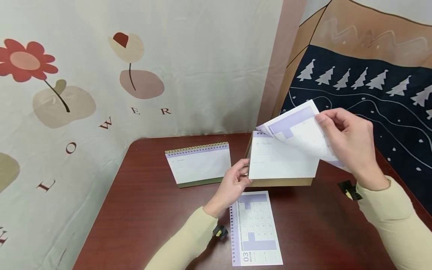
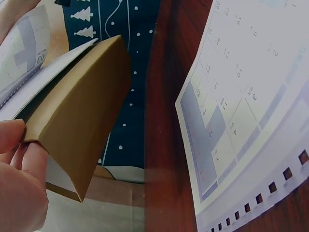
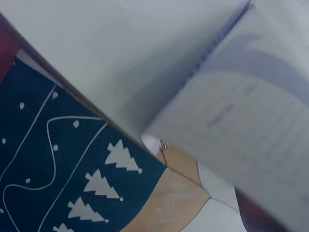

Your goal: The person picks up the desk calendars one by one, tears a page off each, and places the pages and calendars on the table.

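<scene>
My left hand (image 1: pixel 233 182) grips the lower left side of a desk calendar (image 1: pixel 280 161). In the left wrist view its thumb and fingers pinch the brown cardboard stand (image 2: pixel 87 106), held up at a tilt. Between thumb and fingers, my right hand (image 1: pixel 352 140) pinches the right part of a white and purple calendar page (image 1: pixel 298 125). That page curls up over the calendar's top, its left end near the top left corner; I cannot tell whether it is still on the rings. A loose calendar sheet (image 1: pixel 258 225) marked 03, with punched holes along one side, lies flat below.
A second desk calendar (image 1: pixel 199 163) with a gold ring binding stands left of the held one on the dark red table (image 1: pixel 141 210). A flower-print cloth (image 1: pixel 202 67) hangs behind, and a dark cloth with white trees (image 1: pixel 371 97) hangs at the right.
</scene>
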Tool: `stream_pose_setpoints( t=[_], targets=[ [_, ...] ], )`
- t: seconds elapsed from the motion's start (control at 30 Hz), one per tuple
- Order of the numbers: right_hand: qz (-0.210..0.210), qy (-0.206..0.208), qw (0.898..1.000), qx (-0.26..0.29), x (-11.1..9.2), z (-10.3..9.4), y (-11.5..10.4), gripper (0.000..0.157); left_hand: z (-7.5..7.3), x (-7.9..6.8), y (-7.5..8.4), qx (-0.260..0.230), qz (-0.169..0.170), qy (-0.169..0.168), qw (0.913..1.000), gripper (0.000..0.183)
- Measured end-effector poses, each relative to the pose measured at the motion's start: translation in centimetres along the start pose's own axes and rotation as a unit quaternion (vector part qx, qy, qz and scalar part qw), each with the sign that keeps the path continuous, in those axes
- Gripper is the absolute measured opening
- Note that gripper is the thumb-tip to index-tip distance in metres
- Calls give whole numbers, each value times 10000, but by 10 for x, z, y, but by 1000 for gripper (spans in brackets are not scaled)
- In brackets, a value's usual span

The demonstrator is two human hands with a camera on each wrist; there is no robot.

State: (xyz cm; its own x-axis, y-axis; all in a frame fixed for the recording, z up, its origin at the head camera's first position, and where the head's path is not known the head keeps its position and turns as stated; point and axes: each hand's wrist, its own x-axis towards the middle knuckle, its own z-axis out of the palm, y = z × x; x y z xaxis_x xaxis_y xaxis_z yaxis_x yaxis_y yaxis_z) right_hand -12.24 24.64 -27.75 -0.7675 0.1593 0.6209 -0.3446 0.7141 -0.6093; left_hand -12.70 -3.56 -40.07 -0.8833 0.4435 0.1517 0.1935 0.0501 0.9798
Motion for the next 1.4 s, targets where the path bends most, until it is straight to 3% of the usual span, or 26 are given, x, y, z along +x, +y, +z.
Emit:
stream_pose_setpoints(
  t=[0.2, 0.4, 0.83, 1.0, 1.4],
  targets=[
    [452, -683, 9963, -252, 17, -14, 10, 31, 1, -3, 1, 212, 194, -69, 9996, 55],
    [681, -923, 9930, -274, 24, -19, 18, 32, 2, -5, -3, 243, 332, -141, 9991, 53],
    [1071, -1242, 9864, 93, 31, -31, 28, 36, 7, -4, -4, 9, 405, -276, 9988, 55],
    [1143, -1306, 9846, 215, 32, -29, 33, 37, 9, -4, -3, -249, 283, -362, 9986, 57],
    [1268, -1228, 9840, 243, 31, -32, 45, 37, 18, -4, -2, -301, 209, -367, 9987, 56]
  ],
)
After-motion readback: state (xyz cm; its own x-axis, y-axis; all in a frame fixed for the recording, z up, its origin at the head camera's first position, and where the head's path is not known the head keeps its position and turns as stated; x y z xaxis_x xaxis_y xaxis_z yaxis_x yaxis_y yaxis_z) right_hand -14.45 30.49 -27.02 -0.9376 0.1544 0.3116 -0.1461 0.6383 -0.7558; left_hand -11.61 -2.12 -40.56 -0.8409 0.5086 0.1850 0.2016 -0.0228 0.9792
